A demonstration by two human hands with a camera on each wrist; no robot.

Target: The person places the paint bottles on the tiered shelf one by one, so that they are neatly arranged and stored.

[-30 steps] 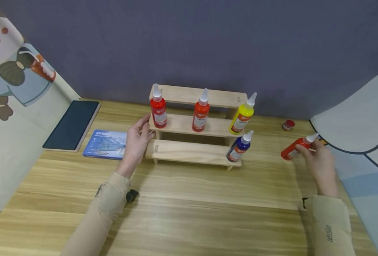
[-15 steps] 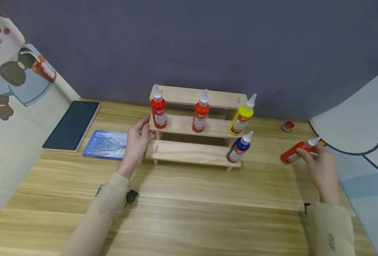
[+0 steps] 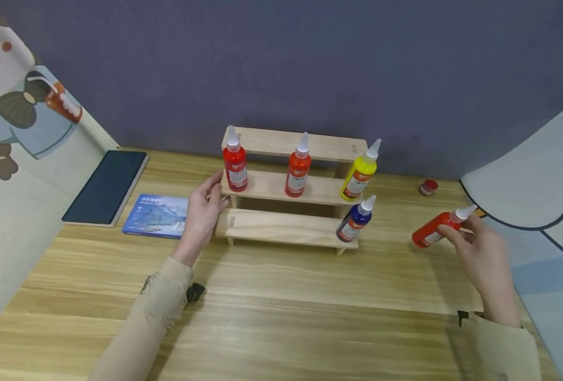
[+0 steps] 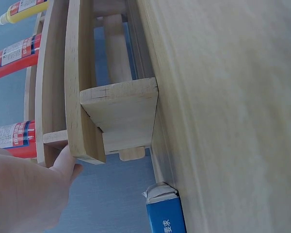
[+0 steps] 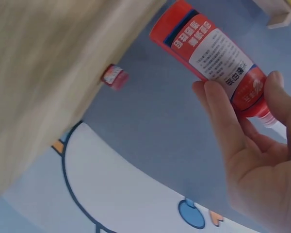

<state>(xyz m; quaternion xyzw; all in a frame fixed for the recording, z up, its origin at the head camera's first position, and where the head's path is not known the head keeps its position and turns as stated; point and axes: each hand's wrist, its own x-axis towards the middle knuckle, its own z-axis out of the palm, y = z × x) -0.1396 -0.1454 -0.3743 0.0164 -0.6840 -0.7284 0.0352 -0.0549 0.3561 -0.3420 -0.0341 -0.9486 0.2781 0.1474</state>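
At the right of the head view, my right hand (image 3: pixel 482 255) pinches a red paint bottle (image 3: pixel 431 233) with a white pointed cap, tilted with the cap toward the right. Its printed label (image 5: pixel 218 60) faces the right wrist camera. My left hand (image 3: pixel 203 210) grips the left end of a three-tier wooden shelf (image 3: pixel 281 225), the thumb at the end of the middle tier. On that tier stand two red paint bottles, one at the left end (image 3: pixel 235 166) and one mid-tier (image 3: pixel 297 172), plus a yellow paint bottle (image 3: pixel 359 177) at the right. A dark blue paint bottle (image 3: pixel 354 222) stands on the lowest tier's right end.
A small red-lidded jar (image 3: pixel 428 187) stands on the wooden table (image 3: pixel 281 328) behind the right hand. Left of the shelf lie a blue box (image 3: pixel 152 216) and a dark tablet-like slab (image 3: pixel 105 188). A dark panel (image 3: pixel 281 63) rises behind the shelf.
My right hand has drawn slightly nearer with the red paint bottle, whose base has shifted a little left and down in the head view. The left hand stays on the shelf.
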